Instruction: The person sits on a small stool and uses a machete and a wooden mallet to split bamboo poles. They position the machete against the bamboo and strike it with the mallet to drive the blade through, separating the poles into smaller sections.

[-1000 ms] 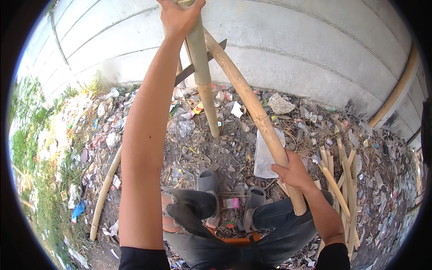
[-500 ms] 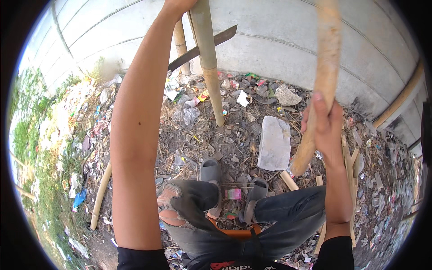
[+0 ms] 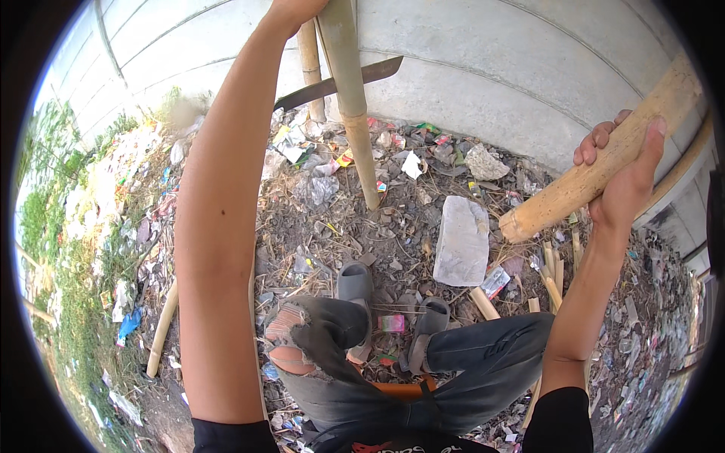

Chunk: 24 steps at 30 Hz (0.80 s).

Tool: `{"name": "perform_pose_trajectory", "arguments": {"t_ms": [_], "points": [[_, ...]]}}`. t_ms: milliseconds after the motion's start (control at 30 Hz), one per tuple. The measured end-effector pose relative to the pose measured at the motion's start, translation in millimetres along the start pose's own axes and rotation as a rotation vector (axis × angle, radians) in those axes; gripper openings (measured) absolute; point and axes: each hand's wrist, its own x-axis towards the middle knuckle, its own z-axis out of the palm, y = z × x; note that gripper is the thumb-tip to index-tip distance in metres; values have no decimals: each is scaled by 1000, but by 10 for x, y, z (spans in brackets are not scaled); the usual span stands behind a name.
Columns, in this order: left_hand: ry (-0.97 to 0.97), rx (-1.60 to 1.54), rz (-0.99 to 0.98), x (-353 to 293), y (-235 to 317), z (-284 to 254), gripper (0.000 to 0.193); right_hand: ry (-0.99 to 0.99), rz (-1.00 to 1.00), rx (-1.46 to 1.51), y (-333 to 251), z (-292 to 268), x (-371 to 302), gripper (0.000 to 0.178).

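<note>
My right hand [image 3: 623, 170] is wrapped round a thick, tan bamboo piece [image 3: 581, 181], which slants up toward the right edge. At the top edge my left hand [image 3: 298, 9] is against the upper end of a pale green bamboo pole [image 3: 349, 83]; its fingers are partly cut off, but it appears to grip the pole. This pole stands almost upright with its lower end on the ground. A dark machete blade [image 3: 381, 70] crosses the pole and looks lodged in it. The machete's handle end is hidden behind my left arm.
A pale stone block [image 3: 461, 241] lies ahead of my feet, with a rough rock [image 3: 485, 162] beyond it. Split bamboo strips [image 3: 553, 272] are by my right leg. A concrete wall [image 3: 468, 68] closes the far side. Litter covers the ground; another bamboo length [image 3: 162, 332] lies left.
My right hand has swung the bamboo piece out to the right, from nearly upright to a slant, away from the pole. The left hand and pole have hardly moved.
</note>
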Motion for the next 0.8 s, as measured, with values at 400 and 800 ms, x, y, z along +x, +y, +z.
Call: {"name": "perform_pose_trajectory", "arguments": {"t_ms": [400,800], "points": [[-16,44,-56,78,-109,-70,86,-520,992,-216,837,-480,-996,55],[-35,514,-96,-37,390,-76,76,-213,478,-134,560,-644,-888,46]]}}
